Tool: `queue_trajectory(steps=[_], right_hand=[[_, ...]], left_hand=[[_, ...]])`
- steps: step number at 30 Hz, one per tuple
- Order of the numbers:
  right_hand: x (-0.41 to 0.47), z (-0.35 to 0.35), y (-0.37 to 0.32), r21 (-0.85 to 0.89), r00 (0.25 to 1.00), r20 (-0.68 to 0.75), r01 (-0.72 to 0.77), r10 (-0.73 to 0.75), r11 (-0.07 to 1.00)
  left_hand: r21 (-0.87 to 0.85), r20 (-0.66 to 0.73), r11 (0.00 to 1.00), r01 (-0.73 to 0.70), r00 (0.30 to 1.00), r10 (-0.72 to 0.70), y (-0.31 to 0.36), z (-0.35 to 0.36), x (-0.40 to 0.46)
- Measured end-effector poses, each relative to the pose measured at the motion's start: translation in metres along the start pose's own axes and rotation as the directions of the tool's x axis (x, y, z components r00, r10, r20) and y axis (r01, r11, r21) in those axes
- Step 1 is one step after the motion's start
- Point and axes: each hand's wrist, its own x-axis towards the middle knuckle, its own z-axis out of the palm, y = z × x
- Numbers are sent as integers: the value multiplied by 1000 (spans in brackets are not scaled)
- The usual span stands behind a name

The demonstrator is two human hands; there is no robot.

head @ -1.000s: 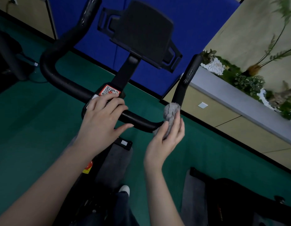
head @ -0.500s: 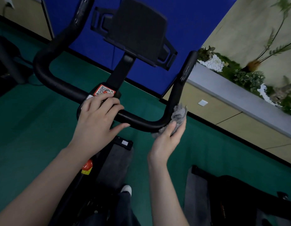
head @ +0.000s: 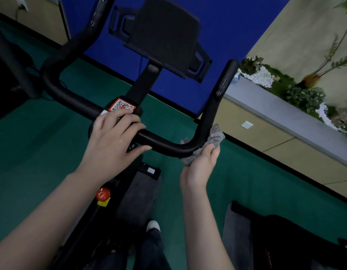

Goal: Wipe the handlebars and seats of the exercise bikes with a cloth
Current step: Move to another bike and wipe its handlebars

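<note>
A black U-shaped handlebar [head: 161,141] of an exercise bike fills the middle of the view, with a black tablet holder [head: 165,34] on its stem. My left hand [head: 114,139] rests flat on the bar's centre, just below a red QR sticker [head: 121,105]. My right hand [head: 200,168] holds a grey cloth [head: 211,141] wrapped around the bar's right bend, where the right horn [head: 221,90] rises. The bike's seat is not in view.
A red knob [head: 103,193] sits on the bike frame below my left arm. Green floor [head: 32,149] surrounds the bike. A second black machine [head: 281,242] is at lower right. A planter ledge [head: 285,112] with plants runs along the right; a blue wall panel [head: 227,26] stands behind.
My right hand has slid the cloth along the bar's right bend, from its inner side round to its outer, lower side. My left hand has stayed on the centre.
</note>
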Motion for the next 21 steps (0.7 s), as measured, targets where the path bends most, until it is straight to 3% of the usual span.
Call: queue_trajectory(steps=[8,12,14,17,19,21], right_hand=[[-2,-20,-6,-7,957,201,-209,206,978],[14,-19,-15,-70,963,202,-167,178,983],[15,-21,-14,-170,975,205,-54,89,984],[22,-26,-14,-314,932,309,287,-189,905],[35,-26,-20,-372,831,427,519,-355,769],[51,-24,-30,-380,681,612,700,-403,605]], left_hand=[[-64,28,997,37,999,-36,27,-3,3],[-103,67,993,49,997,-42,68,12,9],[-124,96,989,85,993,-74,85,20,11],[-125,92,982,144,987,-133,97,30,12],[-135,54,975,178,984,-172,100,34,14],[-154,36,965,210,978,-207,101,35,14]])
